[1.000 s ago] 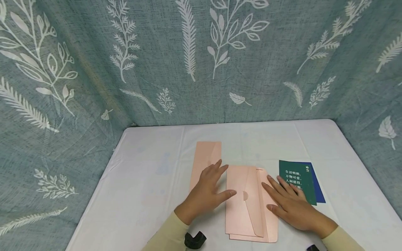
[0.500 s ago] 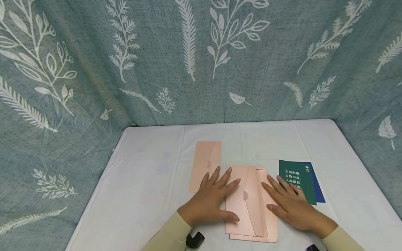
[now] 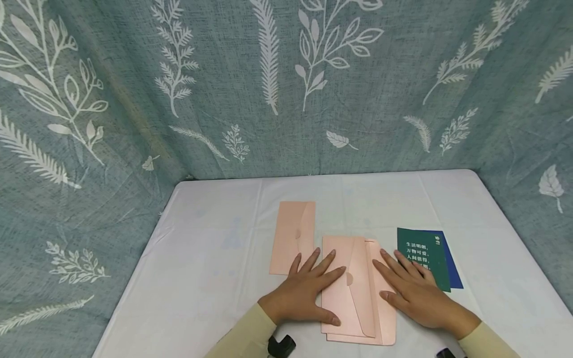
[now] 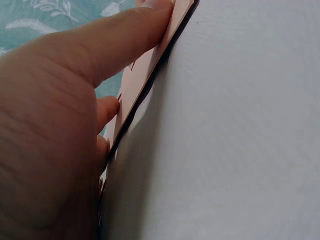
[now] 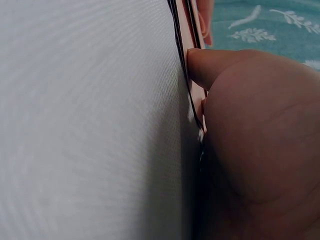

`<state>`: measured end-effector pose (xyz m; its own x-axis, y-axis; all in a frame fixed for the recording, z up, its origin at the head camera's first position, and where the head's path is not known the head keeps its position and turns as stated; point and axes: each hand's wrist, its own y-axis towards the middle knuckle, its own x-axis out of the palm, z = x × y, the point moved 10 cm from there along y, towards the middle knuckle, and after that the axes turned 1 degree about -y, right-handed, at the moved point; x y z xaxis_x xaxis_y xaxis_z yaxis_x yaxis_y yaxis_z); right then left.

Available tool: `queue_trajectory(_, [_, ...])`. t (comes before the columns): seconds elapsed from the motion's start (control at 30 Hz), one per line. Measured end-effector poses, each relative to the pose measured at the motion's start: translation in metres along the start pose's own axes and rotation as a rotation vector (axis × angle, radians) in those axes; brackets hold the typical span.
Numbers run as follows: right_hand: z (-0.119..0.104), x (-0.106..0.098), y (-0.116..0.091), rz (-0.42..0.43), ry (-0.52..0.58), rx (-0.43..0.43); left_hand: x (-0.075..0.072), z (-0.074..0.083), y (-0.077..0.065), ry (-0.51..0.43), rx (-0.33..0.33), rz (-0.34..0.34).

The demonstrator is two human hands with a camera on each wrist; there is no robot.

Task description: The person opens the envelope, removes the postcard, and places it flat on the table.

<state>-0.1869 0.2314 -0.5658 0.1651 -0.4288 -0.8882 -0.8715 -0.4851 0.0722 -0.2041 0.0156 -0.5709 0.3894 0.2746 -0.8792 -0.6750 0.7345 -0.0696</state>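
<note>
- The upper envelope [image 3: 351, 293] lies flat between my hands, its long axis running away from me — just right of my left hand [image 3: 302, 297], whose thumb touches its near left part.
- That hand's fingers are spread apart, clamped on nothing.
- My right hand [image 3: 414, 293] lies right of it, fingers straight, over the lower envelope [image 3: 386, 323] and the green card [image 3: 418, 241]; whether it touches the upper one — I cannot tell.
- The far envelope [image 3: 293, 228] lies just beyond my left fingertips.

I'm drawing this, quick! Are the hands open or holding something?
Left hand: open, touching the upper pink envelope.
Right hand: open, touching the lower pink envelope.
</note>
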Motion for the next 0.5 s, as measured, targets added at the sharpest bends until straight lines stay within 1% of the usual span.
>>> queue_trajectory(0.23, [-0.0031,-0.0034,-0.0006,0.021,-0.006,-0.003,0.0036,0.0004,0.0008,0.058,-0.004,-0.007])
queue_trajectory(0.5, [-0.0013,-0.0032,0.0007,0.013,0.018,0.018,0.0036,-0.0003,0.0009,0.091,-0.014,-0.008])
